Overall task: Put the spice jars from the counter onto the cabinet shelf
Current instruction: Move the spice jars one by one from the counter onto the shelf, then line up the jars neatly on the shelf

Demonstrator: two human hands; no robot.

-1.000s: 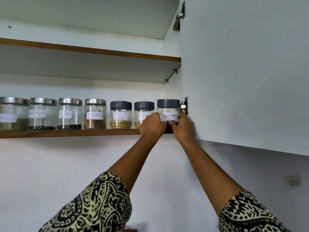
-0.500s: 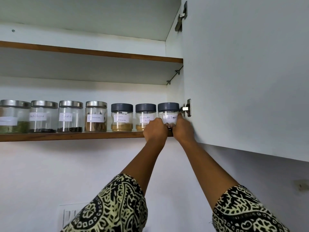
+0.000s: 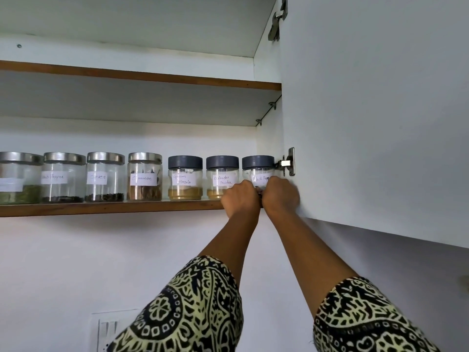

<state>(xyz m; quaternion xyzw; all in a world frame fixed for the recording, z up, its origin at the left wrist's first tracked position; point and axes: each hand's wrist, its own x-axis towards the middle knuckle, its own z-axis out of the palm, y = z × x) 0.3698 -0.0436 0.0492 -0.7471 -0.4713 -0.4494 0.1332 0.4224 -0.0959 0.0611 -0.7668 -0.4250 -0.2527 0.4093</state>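
Note:
A row of labelled spice jars stands on the lower cabinet shelf (image 3: 106, 207). The rightmost is a black pepper jar (image 3: 258, 171) with a dark grey lid, standing against the cabinet's right wall. My left hand (image 3: 241, 198) grips its lower left side and my right hand (image 3: 280, 194) grips its lower right side. The jar's base is hidden behind my hands. To its left stand the coriander powder jar (image 3: 222, 175) and the garam masala jar (image 3: 184, 177), both with grey lids.
Further left stand steel-lidded glass jars: cinnamon (image 3: 144, 176), cloves (image 3: 105, 176) and two more. The upper shelf (image 3: 139, 77) holds nothing visible. The open white cabinet door (image 3: 380, 110) hangs close on the right, with a hinge (image 3: 289, 162) beside the jar.
Both hands have stayed on the black pepper jar, which sits a little further back on the shelf; the hands now cover more of its lower part.

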